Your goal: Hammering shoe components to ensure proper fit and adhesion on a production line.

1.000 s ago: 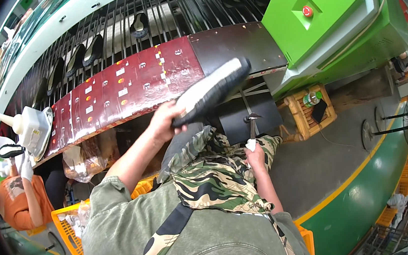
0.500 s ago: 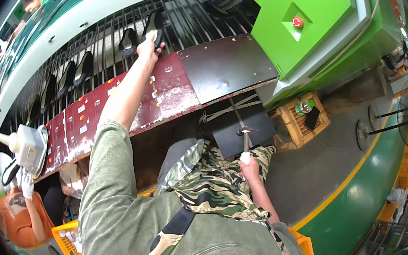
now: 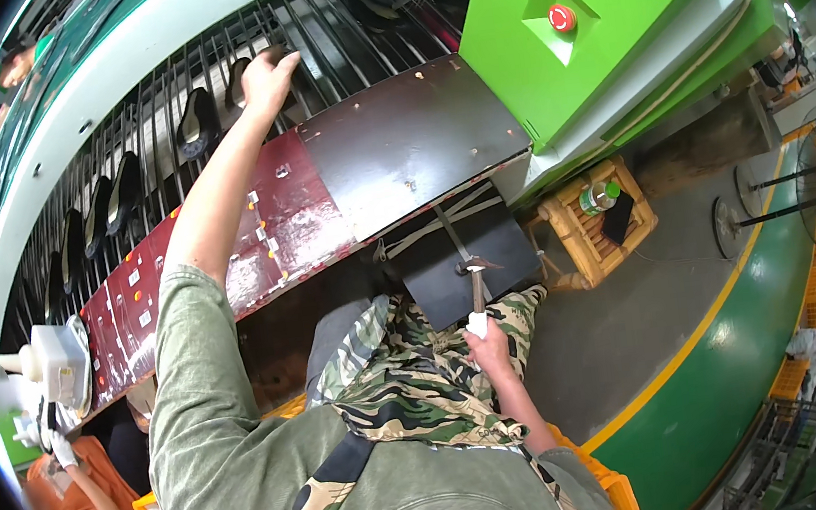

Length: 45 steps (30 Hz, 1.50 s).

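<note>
Floor (image 3: 621, 362) below one hammer (image 3: 478, 293), two bare hands (image 3: 266, 82) (image 3: 490, 348)

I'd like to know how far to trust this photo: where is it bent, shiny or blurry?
Head view: the pale rail bends into an arc near the rim; same view, the dark panel carries a whitish sheen; same view, the far left beside the white bottle looks smeared, while the hammer looks fairly crisp.

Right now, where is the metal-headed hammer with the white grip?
Right of centre in the head view, the hammer is in the right hand, its head seen against the flat black panel.
</note>
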Each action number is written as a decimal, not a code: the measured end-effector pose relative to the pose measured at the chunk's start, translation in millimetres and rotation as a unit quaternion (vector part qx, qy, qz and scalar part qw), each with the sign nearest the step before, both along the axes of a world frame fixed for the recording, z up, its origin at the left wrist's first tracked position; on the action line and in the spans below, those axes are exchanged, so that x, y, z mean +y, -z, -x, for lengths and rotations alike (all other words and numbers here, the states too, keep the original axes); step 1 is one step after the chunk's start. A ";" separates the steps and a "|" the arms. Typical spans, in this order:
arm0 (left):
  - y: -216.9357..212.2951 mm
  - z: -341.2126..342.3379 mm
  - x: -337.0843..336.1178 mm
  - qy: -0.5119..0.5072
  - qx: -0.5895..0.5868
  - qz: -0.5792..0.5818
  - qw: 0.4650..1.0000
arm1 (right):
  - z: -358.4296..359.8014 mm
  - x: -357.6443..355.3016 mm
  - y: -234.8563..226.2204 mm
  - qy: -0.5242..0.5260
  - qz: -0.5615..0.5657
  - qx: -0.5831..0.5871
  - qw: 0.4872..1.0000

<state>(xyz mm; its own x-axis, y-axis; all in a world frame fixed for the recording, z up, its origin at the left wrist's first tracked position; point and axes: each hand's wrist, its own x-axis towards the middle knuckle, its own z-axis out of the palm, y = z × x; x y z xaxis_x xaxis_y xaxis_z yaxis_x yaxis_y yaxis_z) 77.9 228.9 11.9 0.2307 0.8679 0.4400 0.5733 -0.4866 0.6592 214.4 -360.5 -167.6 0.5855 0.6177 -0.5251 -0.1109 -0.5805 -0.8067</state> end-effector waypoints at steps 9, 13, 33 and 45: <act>21.0 -186.8 23.9 0.077 -0.367 0.503 0.779 | -5.7 0.0 -0.3 -0.010 -0.007 0.022 1.000; 50.3 -251.4 45.4 0.120 -0.400 0.501 0.758 | -9.3 -8.4 9.1 -0.022 0.001 -0.008 1.000; -47.7 -17.5 -142.1 0.263 -0.355 0.537 0.719 | -15.7 1.2 6.0 0.011 -0.053 0.095 0.994; -19.7 96.2 -406.3 0.277 -0.239 0.709 0.603 | -17.4 -11.7 31.6 0.015 -0.081 0.040 0.996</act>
